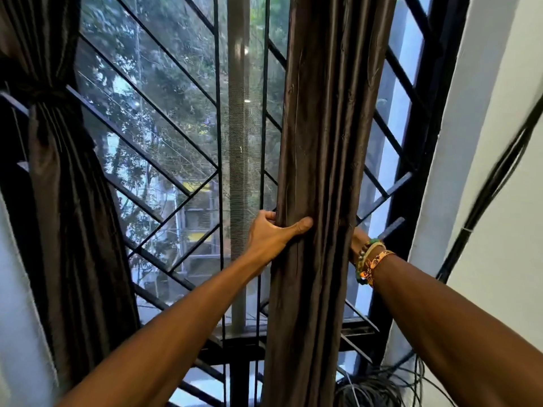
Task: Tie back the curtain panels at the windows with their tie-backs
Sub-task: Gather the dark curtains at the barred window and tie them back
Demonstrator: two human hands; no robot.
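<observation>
A dark brown curtain panel (323, 142) hangs bunched in front of the window, right of centre. My left hand (273, 233) grips its left edge at mid height, thumb across the front folds and fingers curled behind. My right hand (357, 239) reaches behind the panel's right side; only the wrist with bracelets shows, the fingers are hidden by the fabric. At the far left a second brown panel (67, 201) hangs gathered by a dark tie-back (44, 94) knotted round it.
A black metal window grille (164, 142) with diagonal bars stands behind the curtains. A mesh screen strip (238, 142) runs down the middle. White wall (484, 201) on the right carries black cables (496, 177), with a cable coil (370, 389) at bottom right.
</observation>
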